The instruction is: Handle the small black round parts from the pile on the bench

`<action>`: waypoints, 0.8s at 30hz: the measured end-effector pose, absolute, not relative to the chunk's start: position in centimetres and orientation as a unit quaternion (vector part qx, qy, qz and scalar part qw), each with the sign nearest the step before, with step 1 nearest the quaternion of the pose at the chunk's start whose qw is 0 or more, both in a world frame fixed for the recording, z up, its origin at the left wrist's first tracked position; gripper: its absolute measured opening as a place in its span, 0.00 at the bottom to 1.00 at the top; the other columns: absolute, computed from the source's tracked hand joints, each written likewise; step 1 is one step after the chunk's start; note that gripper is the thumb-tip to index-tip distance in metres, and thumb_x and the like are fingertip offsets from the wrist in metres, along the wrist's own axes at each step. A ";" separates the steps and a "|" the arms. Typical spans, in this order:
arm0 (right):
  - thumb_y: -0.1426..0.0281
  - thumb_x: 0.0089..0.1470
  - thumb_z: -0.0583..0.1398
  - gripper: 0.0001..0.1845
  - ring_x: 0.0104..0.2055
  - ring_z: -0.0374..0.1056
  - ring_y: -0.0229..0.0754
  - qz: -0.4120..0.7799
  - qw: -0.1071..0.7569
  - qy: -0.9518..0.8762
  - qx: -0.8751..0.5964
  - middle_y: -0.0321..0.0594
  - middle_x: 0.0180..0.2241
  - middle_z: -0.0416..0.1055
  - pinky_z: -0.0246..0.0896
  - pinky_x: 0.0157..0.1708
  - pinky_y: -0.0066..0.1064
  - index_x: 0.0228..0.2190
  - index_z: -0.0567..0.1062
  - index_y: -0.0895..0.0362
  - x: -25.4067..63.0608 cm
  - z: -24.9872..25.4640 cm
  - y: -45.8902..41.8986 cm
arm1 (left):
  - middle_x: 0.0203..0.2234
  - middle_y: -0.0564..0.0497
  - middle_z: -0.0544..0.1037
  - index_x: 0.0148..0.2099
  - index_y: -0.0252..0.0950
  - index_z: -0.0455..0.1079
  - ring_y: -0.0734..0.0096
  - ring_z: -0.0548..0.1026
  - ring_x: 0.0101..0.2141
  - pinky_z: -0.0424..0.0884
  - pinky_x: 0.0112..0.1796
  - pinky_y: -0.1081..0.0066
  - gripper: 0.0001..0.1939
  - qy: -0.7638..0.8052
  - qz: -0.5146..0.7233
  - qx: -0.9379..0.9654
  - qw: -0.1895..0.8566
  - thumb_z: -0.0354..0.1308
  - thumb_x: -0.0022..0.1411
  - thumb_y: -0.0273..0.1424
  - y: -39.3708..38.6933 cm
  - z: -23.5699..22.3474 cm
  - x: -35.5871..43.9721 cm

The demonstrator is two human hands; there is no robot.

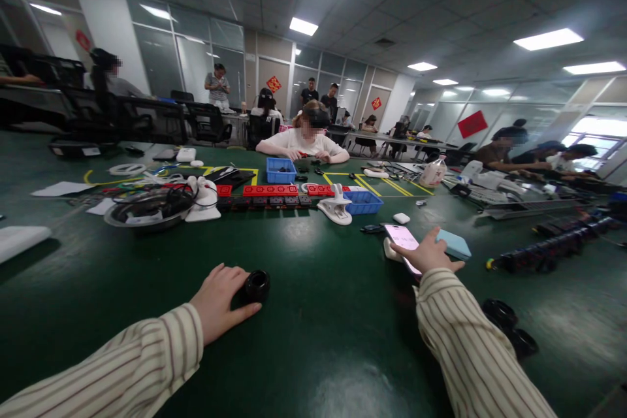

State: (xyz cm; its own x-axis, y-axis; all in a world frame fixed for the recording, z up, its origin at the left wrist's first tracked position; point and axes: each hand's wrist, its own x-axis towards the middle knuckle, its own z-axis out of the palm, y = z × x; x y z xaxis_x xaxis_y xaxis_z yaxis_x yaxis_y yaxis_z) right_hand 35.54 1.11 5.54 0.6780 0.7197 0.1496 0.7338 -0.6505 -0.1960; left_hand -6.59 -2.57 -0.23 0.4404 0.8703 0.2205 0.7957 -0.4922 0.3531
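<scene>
My left hand (220, 304) rests low on the green table, curled around a black round part (257, 285) with a hollow centre. Its thumb lies in front of the part and its fingers behind. My right hand (431, 253) reaches over a phone (402, 240) with a lit pink screen, thumb and fingers spread. One fingertip is at the screen; whether it touches I cannot tell. The phone leans on a small white support (390, 251). Just beyond that hand lies a light blue box (454, 244). More black round parts (499, 312) sit beside my right forearm.
Across the table are red and black strips (269, 191), blue bins (281, 170), a white clip stand (336, 206) and a metal bowl (147, 219) of cables. A co-worker (304, 140) sits opposite, handling small parts. A long dark assembly (548, 248) lies at right.
</scene>
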 end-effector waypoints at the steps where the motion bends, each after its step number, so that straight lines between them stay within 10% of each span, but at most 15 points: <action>1: 0.38 0.36 0.53 0.66 0.54 0.53 0.68 -0.012 0.112 -0.398 -0.910 0.66 0.57 0.45 0.35 0.51 0.62 0.60 0.31 0.67 35.8 5.5 1.6 | 0.37 0.46 0.73 0.43 0.35 0.68 0.55 0.70 0.41 0.53 0.52 0.45 0.22 0.495 0.187 0.843 0.099 0.53 0.56 0.48 -2.6 -0.2 -6.6; 24: 0.53 0.35 0.64 0.62 0.55 0.54 0.61 0.036 0.056 -0.477 -0.877 0.61 0.54 0.52 0.48 0.48 0.53 0.60 0.37 0.63 38.7 5.0 6.7 | 0.37 0.47 0.73 0.44 0.36 0.68 0.54 0.70 0.42 0.50 0.53 0.44 0.22 0.492 0.189 0.843 0.112 0.54 0.55 0.47 -2.6 -0.1 -6.6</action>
